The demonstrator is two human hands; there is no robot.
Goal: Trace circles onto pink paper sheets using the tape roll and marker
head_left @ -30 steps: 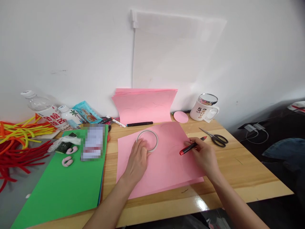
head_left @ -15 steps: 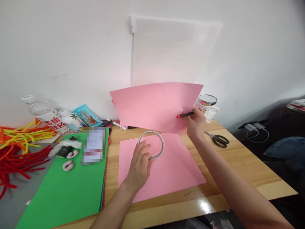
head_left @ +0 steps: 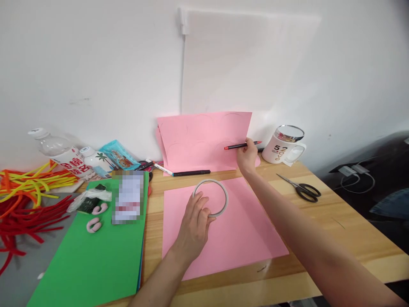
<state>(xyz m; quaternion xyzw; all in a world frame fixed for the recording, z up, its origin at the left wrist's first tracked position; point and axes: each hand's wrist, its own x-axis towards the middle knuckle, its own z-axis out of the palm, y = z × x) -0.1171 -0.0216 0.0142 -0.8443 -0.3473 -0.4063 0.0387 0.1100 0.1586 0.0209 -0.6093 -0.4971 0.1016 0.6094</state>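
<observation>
My left hand (head_left: 196, 224) has its fingers closed on the lower left rim of a thin white ring (head_left: 227, 197), which looks like a narrow roll of tape. The ring is above a flat pink paper sheet (head_left: 243, 238) on the table. My right hand (head_left: 247, 157) grips a black pen with red ends (head_left: 234, 146) and is at the right edge of a raised pink sheet (head_left: 204, 149). Faint curved pencil-like outlines show on that raised sheet, which stands near the wall with more pink paper behind it. Whether the fingers also pinch the sheet is hard to see.
A white mug (head_left: 279, 147) and black-handled scissors (head_left: 303, 189) are at the right. Markers (head_left: 191, 173) lie along the back. Left are green paper (head_left: 96, 260), a blurred phone-like rectangle (head_left: 128, 198), a bottle (head_left: 60, 153) and fuzzy coloured stems (head_left: 35, 213).
The raised pink sheet has moved back and down towards the wall, with my right hand and the pen. A black marker is now uncovered. The ring stays in my left hand over the flat sheet.
</observation>
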